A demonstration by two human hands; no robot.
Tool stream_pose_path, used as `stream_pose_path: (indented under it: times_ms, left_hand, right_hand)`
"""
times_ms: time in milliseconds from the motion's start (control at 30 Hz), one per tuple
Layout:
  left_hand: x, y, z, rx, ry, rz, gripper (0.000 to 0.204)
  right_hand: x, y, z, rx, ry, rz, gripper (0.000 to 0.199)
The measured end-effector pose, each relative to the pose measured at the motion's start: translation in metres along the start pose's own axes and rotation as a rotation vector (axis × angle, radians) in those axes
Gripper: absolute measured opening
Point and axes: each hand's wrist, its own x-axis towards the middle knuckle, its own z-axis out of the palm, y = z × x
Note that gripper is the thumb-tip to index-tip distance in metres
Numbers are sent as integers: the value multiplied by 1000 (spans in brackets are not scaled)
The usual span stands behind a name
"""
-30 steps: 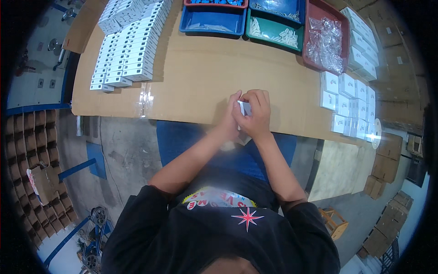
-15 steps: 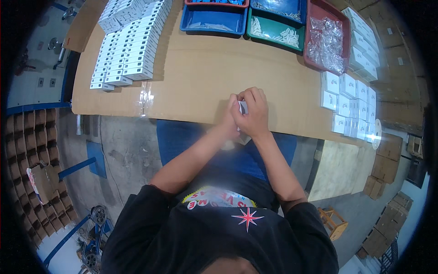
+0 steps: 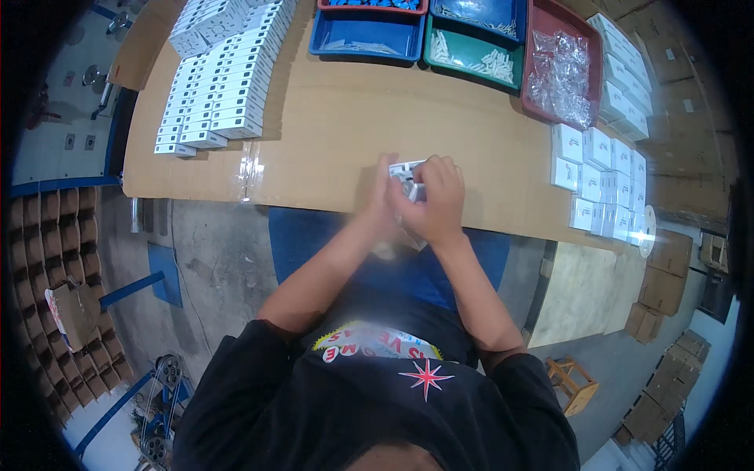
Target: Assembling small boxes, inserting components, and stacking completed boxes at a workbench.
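Observation:
A small white box (image 3: pixel 406 168) is held between my two hands, just above the near edge of the cardboard-topped table. My left hand (image 3: pixel 381 206) grips its left side, with the fingers pointing away from me. On the other side, my right hand (image 3: pixel 437 200) has its fingers curled over the box's right part, with the thumb toward the middle. Something grey and silvery shows inside or on the box between the hands; its kind is too small to make out. The fingers hide much of the box.
Stacked white boxes (image 3: pixel 228 93) stand at the far left, more small white boxes (image 3: pixel 594 184) at the right. Along the back are a blue tray (image 3: pixel 367 53) of flat clear pieces, a green tray (image 3: pixel 473 71) of white plugs and a red tray (image 3: pixel 528 86) of clear bags.
My hands have moved slightly apart and the left fingers have straightened. More of the white box now shows between them.

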Motion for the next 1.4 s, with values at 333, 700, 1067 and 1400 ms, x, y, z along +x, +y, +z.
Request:
stream_pose_path:
  times_ms: [333,700,1067,1400]
  left_hand:
    - [-40,-19,141,268,173,272,77]
    - [-24,-17,107,1416,537,864,31]
    - [-47,-18,110,2167,564,923,70]
    - [-40,-19,106,2308,654,788,102]
  right_hand:
    - [-10,59,-34,163,147,122,17]
    - [-56,94,-10,-166,-41,96,24]
    - [-63,103,-11,-73,-96,169,14]
    - [3,204,-51,-172,291,443,12]
